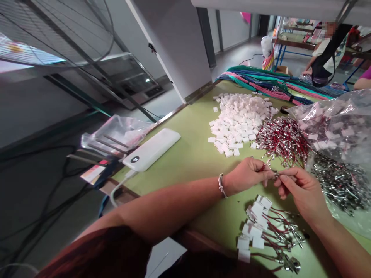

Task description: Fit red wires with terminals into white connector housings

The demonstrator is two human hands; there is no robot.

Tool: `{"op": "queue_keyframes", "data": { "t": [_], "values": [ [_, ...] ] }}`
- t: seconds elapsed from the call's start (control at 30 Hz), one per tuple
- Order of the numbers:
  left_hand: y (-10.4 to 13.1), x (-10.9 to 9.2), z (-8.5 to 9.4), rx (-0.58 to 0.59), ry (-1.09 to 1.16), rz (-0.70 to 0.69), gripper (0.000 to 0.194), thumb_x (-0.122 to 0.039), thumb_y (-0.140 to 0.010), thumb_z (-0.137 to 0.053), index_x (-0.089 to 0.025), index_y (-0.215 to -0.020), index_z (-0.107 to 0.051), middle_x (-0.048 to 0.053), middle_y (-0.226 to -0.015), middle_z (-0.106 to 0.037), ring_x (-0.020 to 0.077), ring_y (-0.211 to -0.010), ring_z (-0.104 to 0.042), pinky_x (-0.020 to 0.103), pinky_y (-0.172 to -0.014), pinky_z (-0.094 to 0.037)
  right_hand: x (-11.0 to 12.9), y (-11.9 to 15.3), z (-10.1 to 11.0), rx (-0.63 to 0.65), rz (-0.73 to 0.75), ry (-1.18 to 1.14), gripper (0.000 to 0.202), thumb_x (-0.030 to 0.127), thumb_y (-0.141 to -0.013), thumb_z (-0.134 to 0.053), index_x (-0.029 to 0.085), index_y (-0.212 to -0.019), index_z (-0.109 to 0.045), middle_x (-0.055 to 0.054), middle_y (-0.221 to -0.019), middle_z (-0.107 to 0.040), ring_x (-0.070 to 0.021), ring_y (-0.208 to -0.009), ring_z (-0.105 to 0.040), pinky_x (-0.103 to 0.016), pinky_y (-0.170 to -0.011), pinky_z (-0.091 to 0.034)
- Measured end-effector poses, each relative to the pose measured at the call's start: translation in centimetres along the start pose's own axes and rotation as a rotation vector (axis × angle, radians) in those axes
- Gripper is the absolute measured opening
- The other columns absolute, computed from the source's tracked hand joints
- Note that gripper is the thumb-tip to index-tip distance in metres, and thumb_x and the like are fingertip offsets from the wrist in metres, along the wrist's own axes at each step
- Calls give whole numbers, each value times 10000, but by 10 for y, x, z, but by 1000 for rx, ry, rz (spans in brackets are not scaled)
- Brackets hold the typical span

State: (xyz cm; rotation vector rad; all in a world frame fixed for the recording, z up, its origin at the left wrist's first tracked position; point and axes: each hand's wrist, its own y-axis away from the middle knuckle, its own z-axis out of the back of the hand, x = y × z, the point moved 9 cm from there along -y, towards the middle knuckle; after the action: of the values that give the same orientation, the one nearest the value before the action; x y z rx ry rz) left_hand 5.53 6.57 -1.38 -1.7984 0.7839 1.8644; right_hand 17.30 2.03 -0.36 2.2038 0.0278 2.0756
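Note:
My left hand (245,177), with a bracelet at the wrist, pinches a short red wire (263,167) with metal ends. My right hand (304,189) meets it fingertip to fingertip, closed on a small metal piece (276,174) whose exact kind is too small to make out. Just beyond the hands lies a heap of short red wires with metal terminals (285,141). Left of that heap is a pile of small white plastic housings (240,119). Nearer me, several white housings with red wires attached (256,231) lie in rows, metal ends pointing right.
A clear bag of white pieces (344,127) and a heap of dark metal parts (342,185) on plastic lie at right. Bundled coloured cables (261,83) line the far edge. A white power bank (155,148) with a cable lies left. A person (324,54) sits beyond.

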Motion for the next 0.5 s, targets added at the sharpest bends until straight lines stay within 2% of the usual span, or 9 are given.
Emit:
{"op": "queue_keyframes", "data": {
  "t": [0.23,0.3,0.43,0.5],
  "values": [
    [3,-3,4,-94,-63,-93,224,-247,-842,-608,-132,-651,-634,8,-580,-630,65,-516,-513,185,-507,-423,5,5,-1,-9,47,48,247,414,-767,-735,183,-818,-663,-8,-645,-679,-106,-478,-601,-227,-445,-525],
    [5,-11,4,-87,-192,-168,231,-250,-856,-586,-138,-663,-642,18,-596,-641,79,-539,-537,198,-524,-435,4,4,-5,23,20,46,277,439,-756,-740,179,-803,-657,-8,-623,-674,-104,-459,-590,-221,-431,-512],
    [10,-31,-5,-41,-557,-397,205,-208,-889,-536,-175,-760,-691,20,-694,-690,104,-655,-604,233,-655,-472,-4,4,-7,34,-31,42,316,479,-755,-728,177,-777,-637,-9,-616,-674,-96,-425,-559,-218,-405,-489],
    [7,-32,-6,-23,-623,-403,226,-216,-918,-515,-187,-787,-698,12,-717,-693,101,-666,-606,230,-668,-472,-6,2,-2,8,-24,76,306,474,-777,-708,175,-794,-642,-17,-650,-683,-96,-439,-554,-220,-411,-483]
  ]
}}
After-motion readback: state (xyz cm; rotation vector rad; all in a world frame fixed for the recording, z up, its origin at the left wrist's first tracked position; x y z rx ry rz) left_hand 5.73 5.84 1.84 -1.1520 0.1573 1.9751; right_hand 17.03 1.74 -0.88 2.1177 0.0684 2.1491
